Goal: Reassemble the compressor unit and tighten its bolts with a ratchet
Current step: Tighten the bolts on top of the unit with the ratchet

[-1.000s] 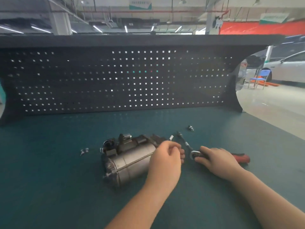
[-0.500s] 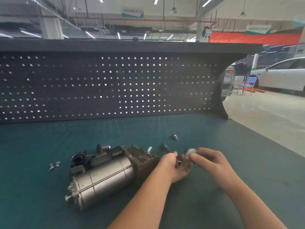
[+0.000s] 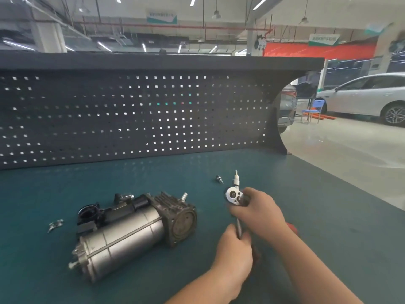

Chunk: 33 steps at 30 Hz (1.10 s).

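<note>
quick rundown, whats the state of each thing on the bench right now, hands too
compressor unit: lying on its side on the mat, untouched
ratchet: lifted off the mat, held by both hands, head up
left hand: grips the ratchet's shaft low down
right hand: holds the ratchet just below its head
loose fitting: lying on the mat behind the ratchet
small metal parts: lying on the mat left of the compressor

Compressor (image 3: 131, 229) left; bench (image 3: 328, 227) right.
</note>
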{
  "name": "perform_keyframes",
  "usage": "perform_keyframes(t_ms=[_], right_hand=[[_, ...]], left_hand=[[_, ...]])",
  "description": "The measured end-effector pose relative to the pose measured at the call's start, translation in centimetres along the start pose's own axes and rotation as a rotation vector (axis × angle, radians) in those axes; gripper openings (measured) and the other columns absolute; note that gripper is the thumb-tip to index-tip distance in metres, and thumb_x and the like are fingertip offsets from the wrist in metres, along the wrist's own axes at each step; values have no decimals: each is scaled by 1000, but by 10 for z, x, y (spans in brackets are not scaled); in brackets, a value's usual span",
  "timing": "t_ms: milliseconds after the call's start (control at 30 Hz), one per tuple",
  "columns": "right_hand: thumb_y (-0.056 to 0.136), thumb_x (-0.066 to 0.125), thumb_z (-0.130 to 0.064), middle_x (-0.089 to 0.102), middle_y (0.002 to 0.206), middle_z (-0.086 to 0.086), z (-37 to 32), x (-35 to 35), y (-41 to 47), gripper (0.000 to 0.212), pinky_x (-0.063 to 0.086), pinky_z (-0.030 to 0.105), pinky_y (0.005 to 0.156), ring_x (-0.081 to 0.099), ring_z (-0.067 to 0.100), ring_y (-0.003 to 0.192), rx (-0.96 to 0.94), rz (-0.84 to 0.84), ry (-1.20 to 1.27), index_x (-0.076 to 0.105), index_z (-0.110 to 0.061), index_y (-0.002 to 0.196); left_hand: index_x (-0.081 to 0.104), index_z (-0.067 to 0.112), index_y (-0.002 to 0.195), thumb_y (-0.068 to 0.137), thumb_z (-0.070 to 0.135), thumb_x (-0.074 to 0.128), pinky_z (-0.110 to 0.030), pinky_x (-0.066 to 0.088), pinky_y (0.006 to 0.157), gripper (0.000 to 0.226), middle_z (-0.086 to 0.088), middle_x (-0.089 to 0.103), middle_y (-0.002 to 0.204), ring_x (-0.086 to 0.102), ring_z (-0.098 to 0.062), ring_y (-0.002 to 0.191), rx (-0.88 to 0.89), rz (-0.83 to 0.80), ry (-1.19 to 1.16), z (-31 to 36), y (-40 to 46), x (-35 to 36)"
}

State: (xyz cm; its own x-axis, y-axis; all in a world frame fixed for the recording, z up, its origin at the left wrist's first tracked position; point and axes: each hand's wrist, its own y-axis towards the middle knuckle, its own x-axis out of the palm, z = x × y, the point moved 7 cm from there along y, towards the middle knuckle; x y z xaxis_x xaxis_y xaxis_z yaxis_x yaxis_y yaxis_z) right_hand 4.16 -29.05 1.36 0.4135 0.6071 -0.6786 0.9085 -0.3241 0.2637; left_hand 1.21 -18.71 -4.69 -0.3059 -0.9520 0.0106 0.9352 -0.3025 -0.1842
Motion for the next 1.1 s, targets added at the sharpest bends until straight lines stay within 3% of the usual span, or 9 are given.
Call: perform_keyframes(t_ms=[67, 133, 267, 400, 667, 833, 933, 1033, 1100], right_hand=[[71, 63, -31, 64, 62, -13, -5, 1, -4, 8, 51, 36, 67, 61, 15, 67, -67, 8, 92, 56, -31, 69], [80, 64, -22, 61, 58, -15, -8, -2, -6, 18, 51, 37, 65, 58, 16, 60, -139, 27, 179, 61, -38, 73], [92, 63, -26, 47, 48, -14, -14, -6, -9, 34, 31, 27, 50, 33, 7, 45, -246, 23, 292, 59, -53, 72], [93, 61, -23, 58, 58, -3, -24, -1, -18, 21, 38, 38, 52, 39, 10, 52, -292, -68, 250, 65, -42, 85], [85, 51, -13, 51, 54, -11, -55, 7, -31, 42, 35, 14, 51, 45, 8, 54, -363, -147, -177, 60, -39, 118], [89, 47, -22, 64, 88, -6, -81, 16, -46, 38, 28, 31, 61, 54, 20, 75, -414, -70, -539, 46, -31, 126], [90, 49, -21, 51, 67, -7, -87, 11, -49, 20, 34, 33, 59, 42, 16, 62, -371, -117, -354, 54, -36, 102], [89, 55, -26, 40, 52, -8, -82, 8, -66, 15, 28, 26, 49, 26, 9, 49, -326, -342, 55, 49, -24, 75], [82, 48, -31, 45, 52, -11, -74, 9, -62, 10, 27, 21, 45, 31, 10, 46, -297, -334, -56, 52, -33, 72]], left_hand=[[59, 26, 93, 101, 29, 48, -27, 49, 67, 14, 8, 60, 70, 57, -10, 62, 78, -55, 176, 4, -1, -5], [62, 30, 94, 99, 25, 47, -24, 51, 69, 17, 10, 66, 80, 59, -6, 69, 128, -41, 277, 12, 0, -18], [61, 18, 95, 101, 11, 44, -39, 46, 103, 20, -5, 68, 103, 62, -24, 107, 220, 156, -221, 55, 13, -55], [60, 11, 98, 104, 24, 43, -25, 55, 78, 23, -5, 69, 100, 68, -15, 92, 299, -68, -362, 99, 14, -41], [54, 6, 81, 102, 5, 44, -37, 56, 74, 23, -4, 66, 72, 71, -20, 71, 326, 198, -450, 91, 8, -73], [56, 5, 75, 101, 5, 48, -34, 54, 65, 28, -6, 63, 67, 67, -20, 59, 225, 269, -544, 85, 9, -86], [55, 6, 72, 101, 6, 48, -30, 53, 58, 30, -10, 60, 67, 63, -23, 59, 249, 280, -545, 99, 6, -101], [56, 6, 78, 101, 12, 50, -29, 53, 61, 25, -13, 58, 80, 58, -24, 67, 421, 496, -546, 137, -2, -175], [56, 5, 81, 103, 13, 46, -32, 59, 65, 26, -9, 63, 76, 69, -24, 69, 489, 432, -739, 161, -8, -208]])
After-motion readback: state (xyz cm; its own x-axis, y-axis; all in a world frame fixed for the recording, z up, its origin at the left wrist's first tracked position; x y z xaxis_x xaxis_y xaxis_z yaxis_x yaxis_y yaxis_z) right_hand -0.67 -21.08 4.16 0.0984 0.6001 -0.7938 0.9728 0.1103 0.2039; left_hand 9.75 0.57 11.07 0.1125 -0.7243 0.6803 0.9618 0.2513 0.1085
